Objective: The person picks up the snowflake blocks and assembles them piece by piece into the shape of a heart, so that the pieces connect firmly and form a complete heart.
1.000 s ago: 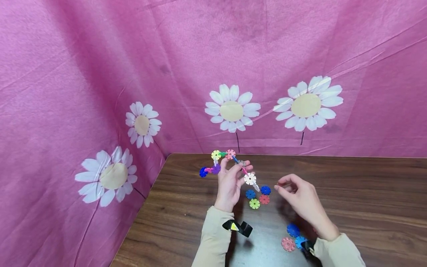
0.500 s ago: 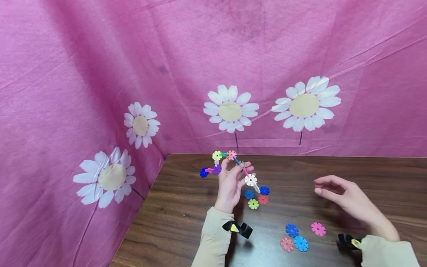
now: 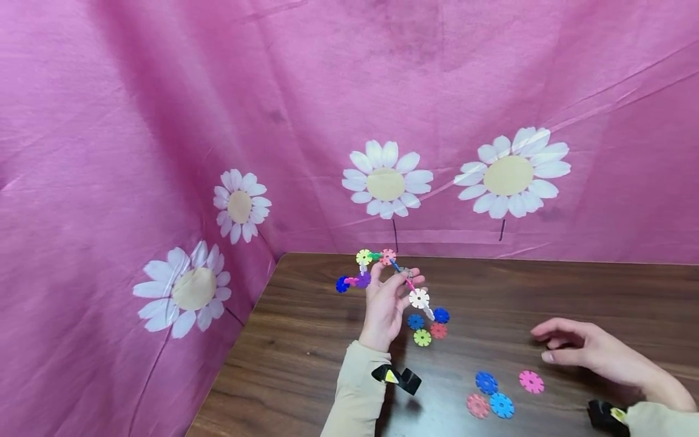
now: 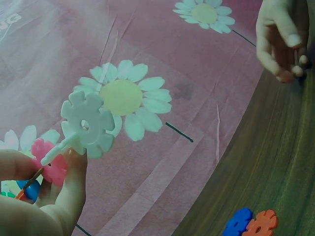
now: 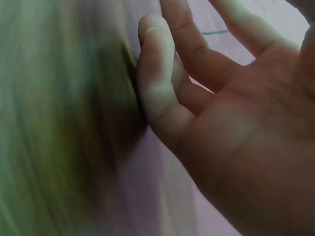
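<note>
My left hand (image 3: 383, 311) pinches a chain of notched snowflake discs (image 3: 418, 298) above the table. From its fingers the chain arches left through coral, green, yellow and purple to a dark blue disc (image 3: 342, 284). On the other side, pink and white discs hang toward the right. Seen from the left wrist, a white disc (image 4: 93, 120) and a pink disc (image 4: 55, 169) sit by the thumb and fingers. My right hand (image 3: 592, 349), fingers loosely bent, holds nothing; it hovers right of a loose pink disc (image 3: 531, 382). The right wrist view is blurred beyond the fingers.
Below the chain lie loose blue, red and lime discs (image 3: 422, 338). Nearer the front are a dark blue disc (image 3: 486, 383), a light blue disc (image 3: 502, 405) and a coral disc (image 3: 477, 406). A pink flowered cloth (image 3: 306, 121) hangs behind the wooden table (image 3: 295, 340).
My right hand has moved away to the right and then nearer the front, uncovering the loose pink disc. The left hand keeps holding the chain; the head view has shifted slightly.
</note>
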The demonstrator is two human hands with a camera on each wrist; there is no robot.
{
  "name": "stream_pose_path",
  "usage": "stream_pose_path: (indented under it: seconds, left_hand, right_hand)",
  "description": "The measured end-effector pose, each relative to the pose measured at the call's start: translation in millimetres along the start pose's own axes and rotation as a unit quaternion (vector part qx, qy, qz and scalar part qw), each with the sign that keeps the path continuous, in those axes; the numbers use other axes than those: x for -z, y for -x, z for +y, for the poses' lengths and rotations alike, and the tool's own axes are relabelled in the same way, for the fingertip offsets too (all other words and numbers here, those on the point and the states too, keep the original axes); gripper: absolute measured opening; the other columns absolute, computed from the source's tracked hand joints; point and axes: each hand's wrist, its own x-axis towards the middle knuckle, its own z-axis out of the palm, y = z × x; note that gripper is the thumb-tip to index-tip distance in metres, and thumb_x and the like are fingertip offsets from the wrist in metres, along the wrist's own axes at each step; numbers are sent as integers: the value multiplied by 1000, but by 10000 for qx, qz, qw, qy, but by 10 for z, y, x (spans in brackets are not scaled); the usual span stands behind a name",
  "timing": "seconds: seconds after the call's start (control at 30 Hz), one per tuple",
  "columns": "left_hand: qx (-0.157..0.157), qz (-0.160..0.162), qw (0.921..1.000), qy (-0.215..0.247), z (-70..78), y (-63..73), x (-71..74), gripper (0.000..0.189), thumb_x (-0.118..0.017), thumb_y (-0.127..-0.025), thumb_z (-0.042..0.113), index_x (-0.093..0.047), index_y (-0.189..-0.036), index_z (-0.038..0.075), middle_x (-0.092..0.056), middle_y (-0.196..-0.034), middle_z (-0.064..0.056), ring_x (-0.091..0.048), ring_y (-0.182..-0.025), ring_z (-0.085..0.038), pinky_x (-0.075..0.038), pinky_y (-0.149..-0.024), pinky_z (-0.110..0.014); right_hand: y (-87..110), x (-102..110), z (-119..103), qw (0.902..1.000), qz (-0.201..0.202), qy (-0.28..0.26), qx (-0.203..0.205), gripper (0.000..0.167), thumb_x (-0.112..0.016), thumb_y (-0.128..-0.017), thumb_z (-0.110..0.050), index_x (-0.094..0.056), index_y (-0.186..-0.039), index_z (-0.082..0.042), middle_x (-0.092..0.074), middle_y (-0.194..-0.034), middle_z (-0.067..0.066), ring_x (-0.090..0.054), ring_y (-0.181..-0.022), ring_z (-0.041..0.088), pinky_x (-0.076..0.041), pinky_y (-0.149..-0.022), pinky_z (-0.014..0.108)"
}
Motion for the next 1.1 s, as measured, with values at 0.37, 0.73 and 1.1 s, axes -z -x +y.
stream_pose_path:
  seconds: [0.37,0.73,1.1]
  left_hand:
    - [-13,2,10000,-2,-8,21,-5,50,-59,-91,4,-32,-133,8,-72,-93,-10,-72,-81,-18,-56,-85,-46]
    - [26,-8,10000,-19,-11,26,6,43,-60,-90,4,-37,-126,13,-72,-93,-9,-72,-83,-18,-52,-91,-49]
    - [29,-63,10000,-19,-35,36,4,51,-59,-90,4,-33,-134,10,-72,-93,-10,-72,-83,-19,-58,-82,-41]
  right_hand:
    - [11,-211,9,9880,-195,1218,926,48,-83,-62,-11,-62,-101,-29,-58,-98,-16,-32,-88,-6,-27,-65,21]
    - [0,-335,-139,9835,-172,1742,461,53,-85,-49,-18,-61,-93,-34,-46,-90,-16,-27,-90,-8,-28,-69,19]
    - [2,-355,-208,9838,-145,1785,88,44,-87,-49,-23,-60,-83,-31,-42,-88,-14,-28,-86,-5,-29,-68,20]
